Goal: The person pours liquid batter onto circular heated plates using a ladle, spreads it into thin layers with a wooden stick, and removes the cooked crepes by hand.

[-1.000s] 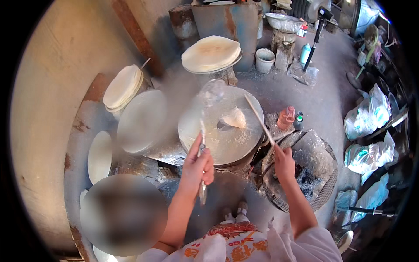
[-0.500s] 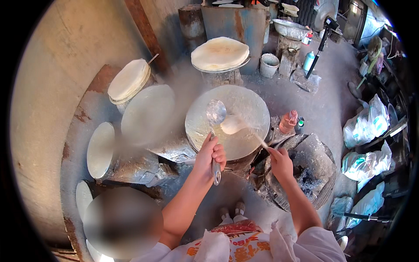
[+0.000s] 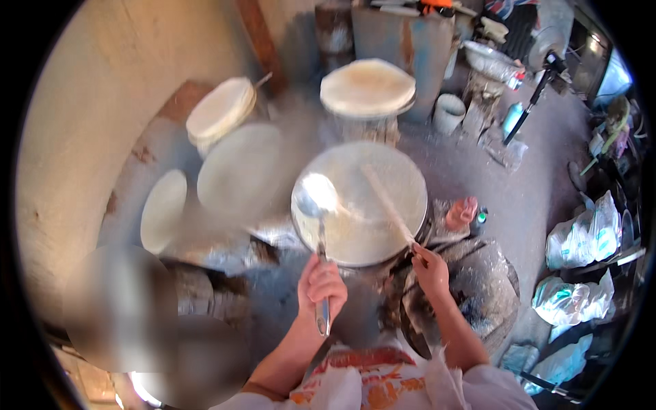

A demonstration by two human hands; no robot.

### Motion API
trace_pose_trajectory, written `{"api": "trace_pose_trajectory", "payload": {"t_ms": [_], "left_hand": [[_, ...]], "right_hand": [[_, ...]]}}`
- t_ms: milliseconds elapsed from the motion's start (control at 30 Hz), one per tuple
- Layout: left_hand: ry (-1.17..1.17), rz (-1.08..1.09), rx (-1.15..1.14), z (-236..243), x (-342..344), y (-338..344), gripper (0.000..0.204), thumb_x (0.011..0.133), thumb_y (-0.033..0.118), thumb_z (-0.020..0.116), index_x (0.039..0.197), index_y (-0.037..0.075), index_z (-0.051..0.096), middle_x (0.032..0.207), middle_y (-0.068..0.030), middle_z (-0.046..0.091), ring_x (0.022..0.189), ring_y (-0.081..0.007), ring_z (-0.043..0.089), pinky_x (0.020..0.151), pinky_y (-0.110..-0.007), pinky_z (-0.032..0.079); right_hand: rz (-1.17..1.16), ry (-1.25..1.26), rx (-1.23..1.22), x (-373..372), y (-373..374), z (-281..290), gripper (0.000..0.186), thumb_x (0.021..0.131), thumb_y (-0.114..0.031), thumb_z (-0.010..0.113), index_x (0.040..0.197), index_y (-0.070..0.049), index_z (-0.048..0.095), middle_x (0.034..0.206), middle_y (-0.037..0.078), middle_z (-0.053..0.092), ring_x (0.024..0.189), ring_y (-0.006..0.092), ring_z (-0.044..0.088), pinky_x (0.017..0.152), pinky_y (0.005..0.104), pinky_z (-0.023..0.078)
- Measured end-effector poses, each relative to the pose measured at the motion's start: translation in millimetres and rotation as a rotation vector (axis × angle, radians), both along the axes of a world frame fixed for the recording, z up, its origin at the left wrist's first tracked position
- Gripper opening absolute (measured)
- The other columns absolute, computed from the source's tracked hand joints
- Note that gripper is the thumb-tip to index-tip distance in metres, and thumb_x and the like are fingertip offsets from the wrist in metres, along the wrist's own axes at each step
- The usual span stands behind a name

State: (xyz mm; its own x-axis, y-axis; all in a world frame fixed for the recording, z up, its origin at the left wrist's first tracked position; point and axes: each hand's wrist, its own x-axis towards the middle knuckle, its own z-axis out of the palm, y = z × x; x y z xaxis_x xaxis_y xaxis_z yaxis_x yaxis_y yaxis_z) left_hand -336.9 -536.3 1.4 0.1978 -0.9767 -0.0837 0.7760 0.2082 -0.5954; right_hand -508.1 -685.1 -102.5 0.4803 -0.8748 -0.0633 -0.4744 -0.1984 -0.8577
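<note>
Head view: the left hand (image 3: 321,285) is closed round the handle of a metal ladle (image 3: 316,198), whose bowl hangs over the 9 o'clock side of a round griddle (image 3: 360,201). The right hand (image 3: 430,268) grips the near end of a thin wooden stick (image 3: 387,203), which slants up toward 11 o'clock across the griddle's middle. The stick is blurred, so I cannot tell whether its tip touches the surface. The griddle sits dead centre, just beyond both hands, and looks pale and evenly coated.

At 12 o'clock from the griddle, a stack of flat rounds (image 3: 367,86) rests on a stand. Toward 10 o'clock more pale discs (image 3: 220,109) lie along the wall, one large disc (image 3: 239,171) just beside the griddle. A white bucket (image 3: 448,112) stands at 1 o'clock, and plastic bags (image 3: 581,239) are heaped at 3 o'clock on the floor. A small reddish pot (image 3: 461,212) sits just right of the griddle's rim.

To do this step well, I judge the ladle should stay level and low over the plate so nothing drips off the edge, while the stick works in light, even sweeps from the centre outward. Both wrists are best kept clear of the hot rim, and the grip on the stick loose enough to let it glide.
</note>
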Motion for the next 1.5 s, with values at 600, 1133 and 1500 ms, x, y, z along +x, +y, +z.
{"api": "trace_pose_trajectory", "payload": {"t_ms": [600,1133,1500], "left_hand": [[-0.423,1.499,0.363,17,-239,488,0.03,0.096,0.028,0.038,0.07,0.015,0.044,0.049,0.0055,0.035,0.036,-0.0021,0.038,0.034,-0.018,0.041],[0.913,1.437,1.673,-166,-143,718,0.054,0.092,0.047,0.036,0.136,0.024,0.013,0.115,-0.0217,0.049,0.096,-0.0403,0.056,0.074,-0.05,0.048],[1.368,1.025,2.04,-169,-148,698,0.048,0.093,0.04,0.037,0.136,0.019,0.029,0.09,-0.0081,0.045,0.054,-0.0157,0.051,0.039,-0.027,0.045]], "right_hand": [[1.837,-0.246,0.027,155,437,-47,0.03,0.069,-0.009,0.068,0.099,-0.008,0.066,0.079,0.012,0.063,0.077,0.0293,0.061,0.068,0.0354,0.05],[2.453,-0.182,-0.129,366,906,48,0.027,0.06,-0.02,0.074,0.064,-0.003,0.053,0.058,0.01,0.053,0.057,0.0237,0.055,0.055,0.0353,0.043],[2.68,-0.357,-0.381,320,1210,9,0.026,0.066,-0.018,0.07,0.081,-0.003,0.056,0.09,0.016,0.059,0.089,0.033,0.057,0.073,0.0403,0.045]]}}
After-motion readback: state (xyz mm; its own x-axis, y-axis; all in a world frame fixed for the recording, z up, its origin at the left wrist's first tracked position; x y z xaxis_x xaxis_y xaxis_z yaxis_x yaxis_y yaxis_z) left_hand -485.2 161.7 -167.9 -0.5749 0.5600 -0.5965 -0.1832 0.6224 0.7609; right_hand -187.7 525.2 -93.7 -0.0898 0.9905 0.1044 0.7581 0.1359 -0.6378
